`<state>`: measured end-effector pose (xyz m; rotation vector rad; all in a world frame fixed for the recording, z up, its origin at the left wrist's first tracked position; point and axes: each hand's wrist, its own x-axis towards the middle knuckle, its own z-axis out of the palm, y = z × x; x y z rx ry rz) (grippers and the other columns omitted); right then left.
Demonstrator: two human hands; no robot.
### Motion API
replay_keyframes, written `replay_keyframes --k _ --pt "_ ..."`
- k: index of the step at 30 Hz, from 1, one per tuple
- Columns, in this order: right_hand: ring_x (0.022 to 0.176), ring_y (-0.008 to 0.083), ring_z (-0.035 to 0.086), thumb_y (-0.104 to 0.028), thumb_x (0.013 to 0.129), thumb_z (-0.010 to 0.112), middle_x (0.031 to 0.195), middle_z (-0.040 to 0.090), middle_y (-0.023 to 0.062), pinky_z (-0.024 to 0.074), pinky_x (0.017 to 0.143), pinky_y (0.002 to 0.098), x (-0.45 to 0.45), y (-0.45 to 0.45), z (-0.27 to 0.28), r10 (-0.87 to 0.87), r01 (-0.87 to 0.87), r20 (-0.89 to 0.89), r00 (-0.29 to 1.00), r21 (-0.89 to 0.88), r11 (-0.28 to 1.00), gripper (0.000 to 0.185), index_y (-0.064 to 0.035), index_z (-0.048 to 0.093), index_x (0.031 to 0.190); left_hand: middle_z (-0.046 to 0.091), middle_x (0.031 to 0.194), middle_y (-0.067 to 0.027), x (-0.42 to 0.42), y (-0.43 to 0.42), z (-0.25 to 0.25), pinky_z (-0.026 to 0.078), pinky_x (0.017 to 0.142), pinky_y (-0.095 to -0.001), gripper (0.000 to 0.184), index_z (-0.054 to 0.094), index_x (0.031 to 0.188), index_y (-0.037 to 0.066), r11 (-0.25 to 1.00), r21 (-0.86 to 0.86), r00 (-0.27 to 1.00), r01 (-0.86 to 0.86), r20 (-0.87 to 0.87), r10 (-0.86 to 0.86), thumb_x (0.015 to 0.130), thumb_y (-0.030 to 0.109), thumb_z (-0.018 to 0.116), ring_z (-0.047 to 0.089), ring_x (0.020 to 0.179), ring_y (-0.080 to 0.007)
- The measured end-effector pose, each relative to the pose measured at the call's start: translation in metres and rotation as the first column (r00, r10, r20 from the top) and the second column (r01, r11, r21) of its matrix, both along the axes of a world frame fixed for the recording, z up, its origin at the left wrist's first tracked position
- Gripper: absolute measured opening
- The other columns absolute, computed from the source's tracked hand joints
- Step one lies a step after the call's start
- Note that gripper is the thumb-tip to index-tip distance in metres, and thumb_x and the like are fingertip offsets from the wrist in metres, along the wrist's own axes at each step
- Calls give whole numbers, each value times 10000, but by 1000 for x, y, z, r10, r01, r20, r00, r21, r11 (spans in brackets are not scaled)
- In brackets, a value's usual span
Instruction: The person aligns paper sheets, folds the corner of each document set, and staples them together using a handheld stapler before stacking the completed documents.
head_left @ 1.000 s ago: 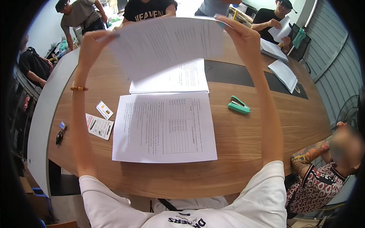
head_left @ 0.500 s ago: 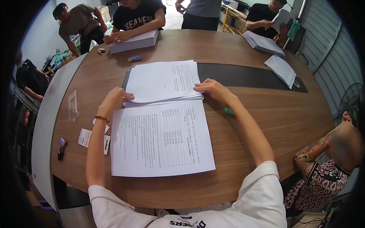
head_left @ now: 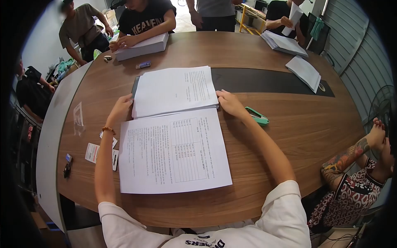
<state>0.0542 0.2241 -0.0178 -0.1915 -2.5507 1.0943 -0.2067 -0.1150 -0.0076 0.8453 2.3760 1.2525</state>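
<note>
Two sides of the far stack (head_left: 171, 91), at twelve o'clock from you, met your left hand (head_left: 121, 107) at nine and right hand (head_left: 230, 103) at three, seemingly to steady it, though whether either pinched it I couldn't tell.

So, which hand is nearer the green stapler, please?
Right: the right hand is just left of the green stapler, while the left hand is across the upper paper stack.

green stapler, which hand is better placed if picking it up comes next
Probably the right hand: it is at the right edge of the far paper stack, near the green stapler. The left hand is at the opposite edge.
</note>
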Motion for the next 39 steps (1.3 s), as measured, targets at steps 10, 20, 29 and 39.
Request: replay_keyframes --k 10,20,29,39 --pt "1140 421 427 -118 832 402 1102 513 320 265 1033 462 2 -4 -18 5 20 -92 996 269 963 356 126 515 1066 538 1192 -162 23 15 2 427 848 -243 456 384 1276 -92 996 -33 996 84 43 -82 889 136 464 531 1034 -178" --pt "936 251 564 -198 821 608 1055 573 181 459 786 351 75 -45 33 -71 60 -80 994 -131 990 377 23 555 1122 437 1280 -233 217 105 44 298 1034 -371 420 434 1242 -35 948 -256 802 189 -516 -300 843 81 490 373 1237 -347" --pt "995 297 532 -185 798 629 1105 537 173 419 872 348 87 -62 14 -103 91 -255 961 -56 994 412 6 534 1151 521 1084 -207 227 115 21 328 966 -401 371 474 1135 -75 972 -39 785 233 -582 -212 809 102 463 465 1054 -325" --pt "1137 299 424 -239 786 640 1275 434 177 376 915 393 87 -81 20 -134 223 -246 960 381 897 370 -43 611 1099 504 1158 -190 227 112 28 323 980 -392 407 467 1212 20 964 -54 826 260 -505 -251 807 64 454 447 1119 -314"
